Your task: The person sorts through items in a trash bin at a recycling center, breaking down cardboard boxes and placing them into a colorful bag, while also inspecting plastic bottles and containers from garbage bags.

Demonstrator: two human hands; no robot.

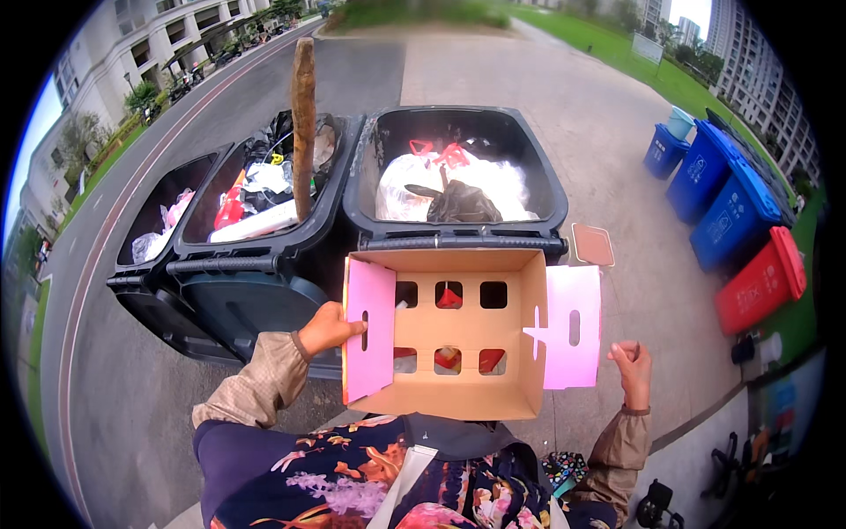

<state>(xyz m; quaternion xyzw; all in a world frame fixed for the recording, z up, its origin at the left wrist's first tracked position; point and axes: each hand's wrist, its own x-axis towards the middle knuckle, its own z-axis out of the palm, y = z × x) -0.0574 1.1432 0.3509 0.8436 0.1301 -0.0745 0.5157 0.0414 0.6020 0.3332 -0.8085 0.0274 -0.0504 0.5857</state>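
Observation:
An open cardboard box (466,330) is held before me, its brown inside facing up. Six cut-out holes show in its bottom, with red and yellow things visible through some of them. My left hand (332,328) grips the pink left flap (371,370), the thumb at its handle slot. On the other side, the pink right flap (558,364) is folded outward and has a slot too. My right hand (633,373) is raised just beyond that flap, apart from it. Its fingers are curled; whether the dark spot at their tips is a small held thing is unclear.
Beyond the box stands a black wheeled bin (555,198) of bagged rubbish. A second bin (330,228) holds mixed waste and an upright wooden post (303,125); a third (125,254) is further left. Blue bins (733,218) and a red bin (760,291) line the right. A brown tray-like panel (593,244) lies on the paving.

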